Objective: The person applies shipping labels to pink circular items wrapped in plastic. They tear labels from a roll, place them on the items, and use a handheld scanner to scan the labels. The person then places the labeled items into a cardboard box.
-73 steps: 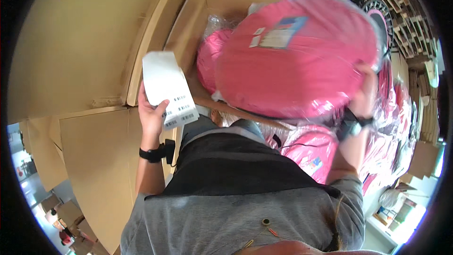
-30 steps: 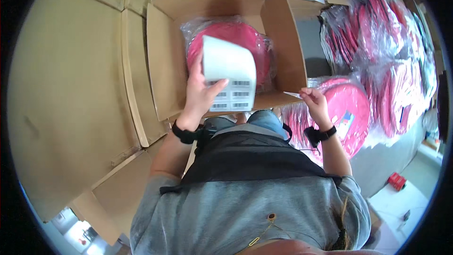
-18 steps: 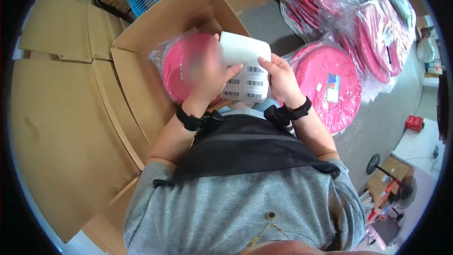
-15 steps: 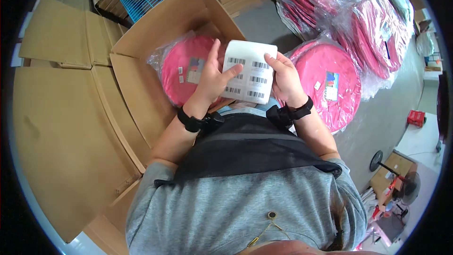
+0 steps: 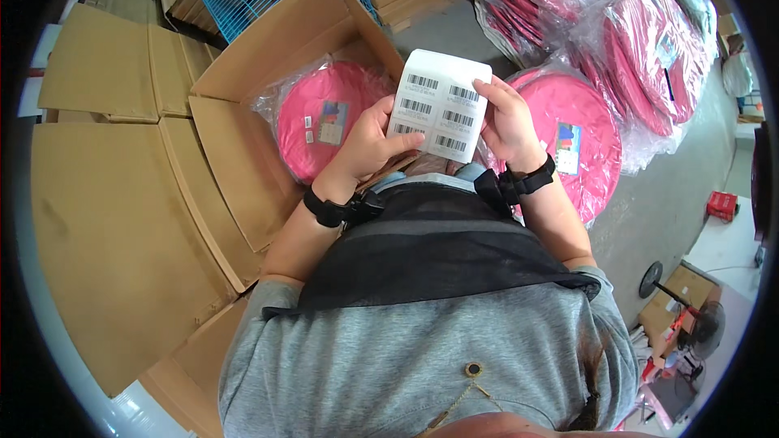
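Both left hand [image 5: 365,148] and right hand [image 5: 510,126] are clamped on a white label sheet [image 5: 438,105], perhaps several layers thick, seen between an open carton [image 5: 234,162] and a pink round package [image 5: 599,150].

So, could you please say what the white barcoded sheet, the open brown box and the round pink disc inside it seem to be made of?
The white barcoded sheet: probably smooth, matte paper, given its thin look. The open brown box: apparently dull cardboard, given its stiff folded walls. The round pink disc: perhaps fabric or plastic; its glossy, crinkled clear wrap, likely plastic film, leaves that open.
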`<action>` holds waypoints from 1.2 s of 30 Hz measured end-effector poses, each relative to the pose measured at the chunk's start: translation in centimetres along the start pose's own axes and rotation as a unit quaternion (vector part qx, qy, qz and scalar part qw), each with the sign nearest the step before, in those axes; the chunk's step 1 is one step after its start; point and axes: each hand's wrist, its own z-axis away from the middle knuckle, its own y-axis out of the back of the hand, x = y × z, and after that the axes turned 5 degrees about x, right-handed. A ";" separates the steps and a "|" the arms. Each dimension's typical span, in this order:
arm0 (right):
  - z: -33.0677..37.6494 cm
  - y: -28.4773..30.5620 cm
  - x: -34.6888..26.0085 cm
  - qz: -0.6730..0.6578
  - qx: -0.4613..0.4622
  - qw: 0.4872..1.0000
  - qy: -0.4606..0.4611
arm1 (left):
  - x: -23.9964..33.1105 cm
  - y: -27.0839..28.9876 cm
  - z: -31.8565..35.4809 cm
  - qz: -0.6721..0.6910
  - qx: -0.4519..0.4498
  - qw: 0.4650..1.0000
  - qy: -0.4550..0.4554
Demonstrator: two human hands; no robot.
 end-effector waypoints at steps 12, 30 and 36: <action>-0.1 0.6 0.0 0.007 0.006 1.000 -0.009 | -0.8 0.1 -1.5 0.021 0.112 0.994 0.004; -0.2 0.3 2.1 0.080 -0.007 0.997 -0.015 | -1.1 1.1 -1.4 -0.411 0.239 0.845 -0.244; -0.8 1.0 2.3 0.081 0.003 0.997 -0.016 | -1.6 1.1 -0.7 -0.438 0.236 0.840 -0.214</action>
